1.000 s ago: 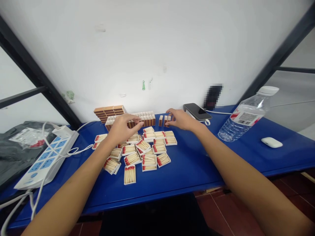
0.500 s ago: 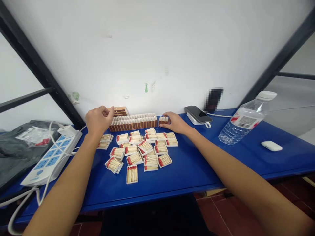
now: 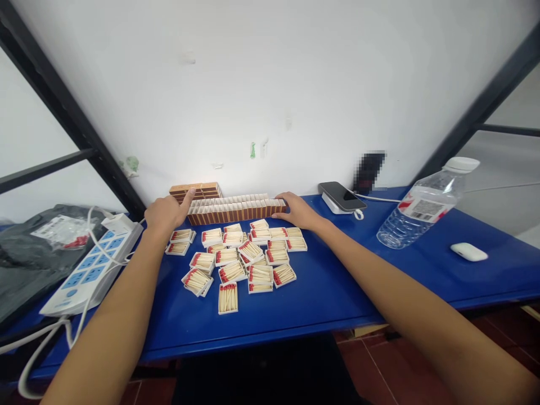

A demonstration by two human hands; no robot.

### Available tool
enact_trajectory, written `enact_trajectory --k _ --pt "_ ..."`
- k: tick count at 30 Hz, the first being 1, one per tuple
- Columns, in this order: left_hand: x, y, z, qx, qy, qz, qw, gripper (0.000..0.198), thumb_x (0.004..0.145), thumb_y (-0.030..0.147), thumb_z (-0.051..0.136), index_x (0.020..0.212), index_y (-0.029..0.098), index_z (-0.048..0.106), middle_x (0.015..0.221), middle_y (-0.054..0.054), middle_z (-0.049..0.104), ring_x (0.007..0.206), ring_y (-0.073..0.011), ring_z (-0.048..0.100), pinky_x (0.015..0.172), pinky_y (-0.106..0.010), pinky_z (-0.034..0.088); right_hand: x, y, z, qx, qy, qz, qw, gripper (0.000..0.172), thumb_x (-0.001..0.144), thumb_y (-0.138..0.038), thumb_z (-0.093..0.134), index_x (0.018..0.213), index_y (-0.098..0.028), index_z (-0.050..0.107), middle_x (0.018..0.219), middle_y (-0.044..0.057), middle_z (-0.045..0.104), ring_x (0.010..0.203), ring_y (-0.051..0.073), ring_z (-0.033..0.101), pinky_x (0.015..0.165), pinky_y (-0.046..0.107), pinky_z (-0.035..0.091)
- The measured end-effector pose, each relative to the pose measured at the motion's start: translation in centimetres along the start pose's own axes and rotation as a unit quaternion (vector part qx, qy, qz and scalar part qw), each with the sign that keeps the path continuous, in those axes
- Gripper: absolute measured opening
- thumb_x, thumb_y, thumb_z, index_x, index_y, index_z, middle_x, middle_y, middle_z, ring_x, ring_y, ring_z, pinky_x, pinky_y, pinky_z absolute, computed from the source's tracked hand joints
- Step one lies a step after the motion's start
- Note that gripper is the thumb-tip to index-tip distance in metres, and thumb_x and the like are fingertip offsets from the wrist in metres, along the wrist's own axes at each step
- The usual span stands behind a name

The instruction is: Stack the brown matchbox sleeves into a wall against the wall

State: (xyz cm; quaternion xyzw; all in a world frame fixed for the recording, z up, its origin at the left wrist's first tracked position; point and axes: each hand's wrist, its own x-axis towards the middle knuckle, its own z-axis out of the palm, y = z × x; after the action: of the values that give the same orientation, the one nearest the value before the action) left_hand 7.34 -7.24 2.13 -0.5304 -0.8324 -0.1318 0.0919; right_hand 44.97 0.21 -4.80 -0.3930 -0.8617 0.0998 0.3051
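Note:
A long double row of matchboxes [image 3: 236,212], with pale tops and brown sides, stands along the back of the blue table. My right hand [image 3: 297,211] is closed round the row's right end, thumb in front and fingers behind. At the left end, my left hand [image 3: 163,212] rests against the row with its thumb pointing up; its other fingers are hidden. Behind that hand lies a stack of brown matchboxes [image 3: 198,190]. In front of the row, several white matchbox trays [image 3: 228,298] filled with red-tipped matches are scattered, some overlapping.
To the left lie a white power strip [image 3: 90,269] with cables and a dark plastic bag [image 3: 34,259]. On the right are a phone [image 3: 341,195] on a white block, a clear water bottle [image 3: 422,205] and a white earbud case [image 3: 469,251]. A white wall rises behind.
My right hand has pushed its small group of matchboxes leftward, closing the gap to the long row. My left hand has lowered a little and turned, uncovering more of the stack behind.

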Motion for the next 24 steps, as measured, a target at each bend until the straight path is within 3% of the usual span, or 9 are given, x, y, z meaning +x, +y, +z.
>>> enact_trajectory --k 8,13,19,24 --pt "0.6 -0.3 0.7 -0.051 -0.098 -0.001 0.994 0.095 0.085 0.088 0.015 0.072 0.015 0.075 0.082 -0.027 0.075 0.091 -0.0442 0.070 0.088 -0.053 0.048 0.1 0.0 0.2 0.000 -0.002 0.016 1.000 0.058 0.085 -0.040 0.080 0.132 -0.014 0.059 0.128 0.017 0.064 0.101 0.028 0.065 0.092 0.042 0.051" --pt "1.1 -0.6 0.7 -0.082 -0.183 0.006 0.980 0.086 0.083 0.090 0.026 0.062 0.019 0.070 0.073 -0.021 0.076 0.083 -0.0409 0.071 0.084 -0.048 0.050 -0.4 0.6 -0.5 -0.012 -0.010 0.074 0.997 0.072 0.080 -0.046 0.084 0.136 -0.014 0.053 0.127 0.017 0.064 0.092 0.025 0.067 0.085 0.040 0.052" --pt "1.4 -0.8 1.0 -0.019 -0.184 0.042 0.982 0.074 0.069 0.092 0.052 0.065 0.020 0.069 0.082 -0.020 0.077 0.087 -0.0402 0.072 0.077 -0.042 0.050 -0.8 1.2 -1.0 -0.041 -0.038 0.131 0.990 0.063 0.082 -0.054 0.081 0.125 -0.015 0.055 0.099 0.008 0.072 0.085 0.024 0.066 0.071 0.034 0.047" --pt "1.3 -1.1 1.2 0.006 -0.183 0.080 0.980 0.063 0.057 0.086 0.071 0.063 0.023 0.067 0.083 -0.015 0.077 0.084 -0.0359 0.072 0.067 -0.035 0.048 -0.6 0.5 -0.7 -0.051 -0.043 0.135 0.989 0.051 0.082 -0.051 0.082 0.112 -0.018 0.058 0.093 0.005 0.073 0.084 0.022 0.066 0.068 0.031 0.042"
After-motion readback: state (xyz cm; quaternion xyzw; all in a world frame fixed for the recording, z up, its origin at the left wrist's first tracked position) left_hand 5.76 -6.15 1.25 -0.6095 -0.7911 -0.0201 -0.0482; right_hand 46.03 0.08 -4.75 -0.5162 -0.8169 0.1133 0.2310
